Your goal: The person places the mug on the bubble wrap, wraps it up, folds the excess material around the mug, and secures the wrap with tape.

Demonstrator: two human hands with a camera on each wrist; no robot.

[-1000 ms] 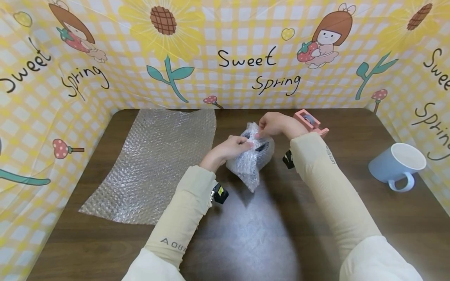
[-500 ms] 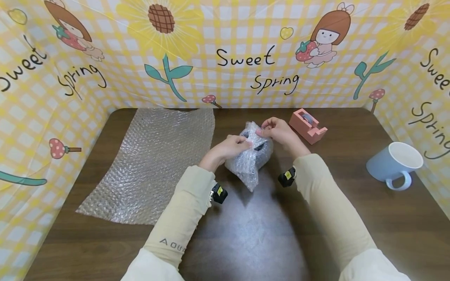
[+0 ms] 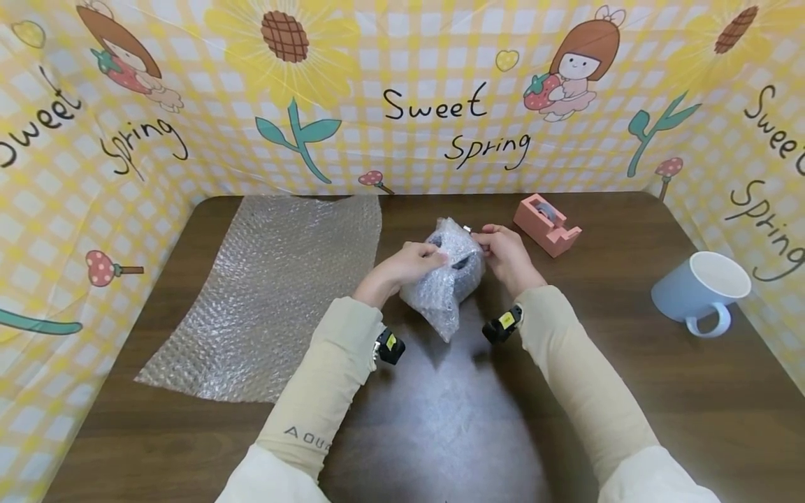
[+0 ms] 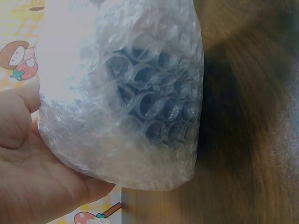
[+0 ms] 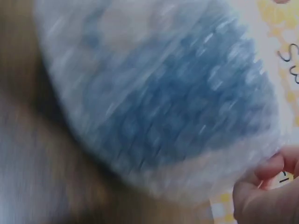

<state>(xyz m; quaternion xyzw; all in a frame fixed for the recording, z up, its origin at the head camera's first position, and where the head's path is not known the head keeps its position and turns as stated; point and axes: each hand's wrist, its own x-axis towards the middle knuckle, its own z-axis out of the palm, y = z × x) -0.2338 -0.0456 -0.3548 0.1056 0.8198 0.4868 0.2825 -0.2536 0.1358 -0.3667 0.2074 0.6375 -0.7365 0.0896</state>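
Note:
A bubble-wrapped bundle [image 3: 434, 297] stands mid-table, its wrap gathered into a peak, with dark patches in the gaps. Something dark blue shows through the bubbles in both wrist views; its kind is hidden by the wrap. My left hand [image 3: 411, 264] pinches the gathered bubble wrap from the left, and its palm shows beside the bundle in the left wrist view. On the other side, my right hand [image 3: 506, 255] has thumb and finger curled together at the wrap's upper right edge. A small shiny piece [image 3: 467, 229] sticks up just left of those fingertips.
A flat sheet of bubble wrap [image 3: 283, 300] covers much of the table's left side. Behind my right hand stands a pink tape dispenser [image 3: 546, 227]. A light blue mug [image 3: 698, 293] is at the right. Patterned cloth [image 3: 415, 56] walls the back and sides.
My right hand has drawn back from the top of the bundle to its right side, uncovering the tape dispenser. The left hand keeps its grip on the wrap.

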